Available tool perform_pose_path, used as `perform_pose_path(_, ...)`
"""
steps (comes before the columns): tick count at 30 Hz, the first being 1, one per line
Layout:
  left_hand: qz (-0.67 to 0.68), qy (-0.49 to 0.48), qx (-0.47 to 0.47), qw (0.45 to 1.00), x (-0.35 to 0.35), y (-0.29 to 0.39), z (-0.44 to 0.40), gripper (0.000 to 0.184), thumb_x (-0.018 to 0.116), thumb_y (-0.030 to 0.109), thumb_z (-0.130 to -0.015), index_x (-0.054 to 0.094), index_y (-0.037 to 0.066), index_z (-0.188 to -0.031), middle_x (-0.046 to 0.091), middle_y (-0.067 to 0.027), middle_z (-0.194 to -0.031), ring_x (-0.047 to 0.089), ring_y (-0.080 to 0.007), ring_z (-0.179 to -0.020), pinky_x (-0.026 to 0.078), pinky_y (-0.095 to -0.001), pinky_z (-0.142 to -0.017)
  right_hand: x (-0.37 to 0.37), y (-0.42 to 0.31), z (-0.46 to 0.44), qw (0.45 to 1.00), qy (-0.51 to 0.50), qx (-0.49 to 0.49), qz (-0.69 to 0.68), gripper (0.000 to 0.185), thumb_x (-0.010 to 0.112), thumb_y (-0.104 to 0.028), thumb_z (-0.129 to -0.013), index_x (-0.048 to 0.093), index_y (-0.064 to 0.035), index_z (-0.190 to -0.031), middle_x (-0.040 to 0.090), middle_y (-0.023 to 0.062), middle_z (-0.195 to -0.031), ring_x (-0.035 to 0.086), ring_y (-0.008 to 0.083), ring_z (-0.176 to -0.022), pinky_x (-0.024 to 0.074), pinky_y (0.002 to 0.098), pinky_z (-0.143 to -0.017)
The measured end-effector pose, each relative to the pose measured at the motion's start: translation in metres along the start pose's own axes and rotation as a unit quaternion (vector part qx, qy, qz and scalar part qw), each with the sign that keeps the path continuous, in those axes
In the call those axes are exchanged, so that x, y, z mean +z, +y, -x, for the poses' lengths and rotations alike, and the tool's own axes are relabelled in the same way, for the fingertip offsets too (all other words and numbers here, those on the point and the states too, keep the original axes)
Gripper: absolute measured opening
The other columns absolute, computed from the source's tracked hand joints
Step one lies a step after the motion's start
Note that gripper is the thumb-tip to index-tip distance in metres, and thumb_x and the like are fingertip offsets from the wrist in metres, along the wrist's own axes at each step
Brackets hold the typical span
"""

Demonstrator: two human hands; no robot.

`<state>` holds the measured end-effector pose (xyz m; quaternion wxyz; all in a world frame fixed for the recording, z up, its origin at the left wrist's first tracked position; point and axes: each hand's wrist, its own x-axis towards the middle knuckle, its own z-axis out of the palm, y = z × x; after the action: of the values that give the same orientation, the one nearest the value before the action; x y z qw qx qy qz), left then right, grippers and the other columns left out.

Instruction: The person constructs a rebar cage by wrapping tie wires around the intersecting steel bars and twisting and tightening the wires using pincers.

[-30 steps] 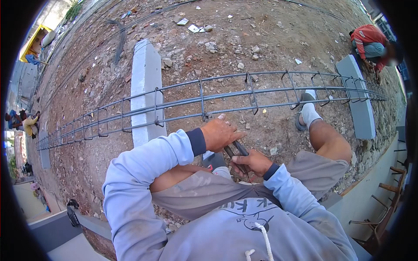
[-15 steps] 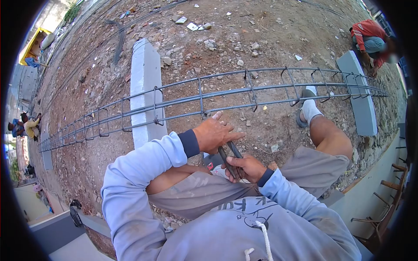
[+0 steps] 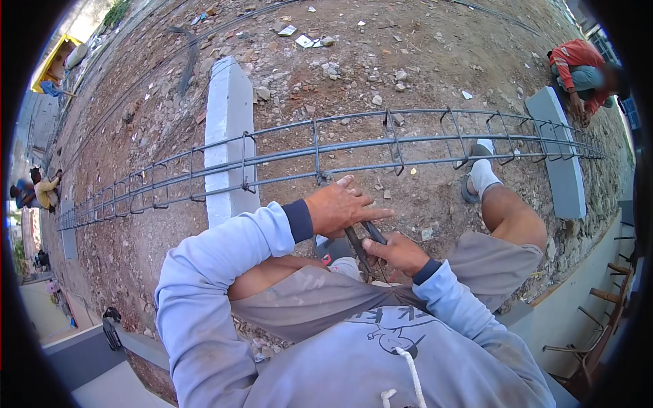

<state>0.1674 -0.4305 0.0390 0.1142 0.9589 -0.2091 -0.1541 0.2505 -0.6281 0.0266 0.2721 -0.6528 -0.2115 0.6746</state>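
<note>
The tool [image 3: 355,243], dark and two-handled, is between the two hands, just on the wearer's side of the cage [image 3: 315,149]. Its long axis slants from the right hand [image 3: 401,253] up and leftward, pointing at the nearest bar. The handles stand a little apart. Its head goes under the left hand [image 3: 338,206], so the jaws cannot be seen.

The right grip is curled closed around the handles. The left hand lies palm down at the nearest bar, some fingers stretched out to the right; what its grip holds, if anything, I cannot tell.

The cage's long axis runs across the view, its right end slightly higher. It rests across a white block [image 3: 228,115] and a grey block [image 3: 568,190]; toward both ends its bars crowd together and grow hard to make out.

Beyond the grey block crouches a red-sleeved person [image 3: 573,58], hands small and partly hidden. The dark lens rim cuts off the edges.
</note>
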Motion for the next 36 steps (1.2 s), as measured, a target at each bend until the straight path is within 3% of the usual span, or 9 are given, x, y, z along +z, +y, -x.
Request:
perform_pose_path(2,-0.015,0.0,-0.006,1.0,0.0,0.0,0.001,0.096,0.075,0.018,-0.067,0.022,0.031,-0.147,0.057,-0.0058,-0.118,0.056,-0.0247,-0.111,0.032,-0.0539,-0.106,-0.014,0.014,-0.01,0.999,-0.017,-0.015,0.047,0.049,0.057,-0.045,-0.09,0.06,-0.0009,-0.112,0.065,0.0074,-0.092,0.062,0.0176,-0.081,0.0506,0.0322,-0.069)
perform_pose_path(5,-0.034,0.002,-0.008,0.999,0.002,-0.002,-0.001,0.093,0.073,0.017,-0.07,0.023,0.031,-0.147,0.056,-0.0058,-0.118,0.057,-0.0244,-0.111,0.032,-0.054,-0.105,-0.016,0.024,-0.015,0.986,-0.075,-0.087,-0.123,0.053,0.059,-0.042,-0.089,0.056,-0.0024,-0.124,0.063,0.0058,-0.085,0.06,0.0162,-0.078,0.0466,0.0293,-0.072)
perform_pose_path(8,-0.041,-0.006,-0.006,0.999,0.004,0.0,-0.002,0.09,0.072,0.017,-0.072,0.023,0.031,-0.147,0.056,-0.006,-0.119,0.057,-0.0242,-0.111,0.033,-0.0541,-0.105,-0.016,0.04,-0.026,0.982,-0.09,-0.079,-0.143,0.054,0.059,-0.04,-0.09,0.052,-0.006,-0.131,0.063,0.004,-0.087,0.06,0.0164,-0.082,0.0471,0.031,-0.075)
perform_pose_path(11,-0.04,0.012,-0.005,0.999,0.004,-0.002,-0.002,0.088,0.07,0.017,-0.073,0.024,0.031,-0.147,0.055,-0.0064,-0.12,0.057,-0.0247,-0.111,0.034,-0.0542,-0.104,-0.018,0.043,-0.027,0.992,-0.065,-0.017,-0.103,0.052,0.059,-0.038,-0.09,0.052,-0.0079,-0.132,0.062,0.0019,-0.086,0.058,0.0152,-0.082,0.0467,0.0321,-0.076)
perform_pose_path(17,-0.034,-0.058,-0.047,0.997,0.007,-0.004,-0.002,0.085,0.065,0.014,-0.078,0.02,0.031,-0.148,0.049,-0.0086,-0.132,0.052,-0.0256,-0.118,0.03,-0.0536,-0.107,-0.015,0.041,-0.032,0.996,-0.023,-0.079,-0.036,0.051,0.06,-0.04,-0.089,0.056,-0.0072,-0.127,0.063,0.0037,-0.089,0.054,0.014,-0.082,0.0444,0.0318,-0.079)
perform_pose_path(23,-0.038,-0.027,-0.038,0.998,0.006,0.0,-0.003,0.082,0.062,0.017,-0.082,0.018,0.032,-0.148,0.051,-0.0088,-0.129,0.053,-0.0255,-0.117,0.031,-0.053,-0.106,-0.002,0.043,-0.027,0.987,-0.009,-0.088,-0.138,0.044,0.056,-0.04,-0.092,0.059,-0.0013,-0.113,0.065,0.009,-0.084,0.06,0.0143,-0.076,0.0471,0.0313,-0.068)
perform_pose_path(29,-0.055,0.068,0.003,0.996,0.011,0.001,-0.003,0.078,0.061,0.015,-0.081,0.022,0.031,-0.147,0.053,-0.0087,-0.121,0.053,-0.0241,-0.115,0.033,-0.0495,-0.106,-0.022,0.034,-0.019,0.912,-0.173,-0.056,-0.367,0.043,0.053,-0.04,-0.094,0.059,0.001,-0.103,0.066,0.0128,-0.076,0.063,0.0165,-0.059,0.0457,0.0253,-0.043)
perform_pose_path(33,0.026,-0.006,-0.01,1.0,0.014,-0.008,-0.014,0.054,0.063,0.016,-0.076,0.046,0.023,-0.127,0.058,-0.008,-0.097,0.062,-0.0259,-0.095,0.048,-0.0427,-0.085,-0.02,0.029,-0.017,0.932,-0.144,-0.056,-0.327,0.049,0.059,-0.045,-0.089,0.059,0.002,-0.104,0.066,0.0124,-0.077,0.063,0.0158,-0.057,0.0444,0.0241,-0.043)
perform_pose_path(36,0.037,0.012,0.005,0.999,0.009,-0.011,-0.019,0.034,0.065,0.014,-0.072,0.052,0.015,-0.103,0.057,-0.0084,-0.081,0.063,-0.031,-0.08,0.049,-0.0433,-0.067,-0.021,0.011,-0.007,0.989,0.05,-0.137,0.035,0.057,0.066,-0.046,-0.081,0.057,0.0037,-0.106,0.066,0.018,-0.087,0.067,0.0231,-0.072,0.0508,0.0332,-0.056)
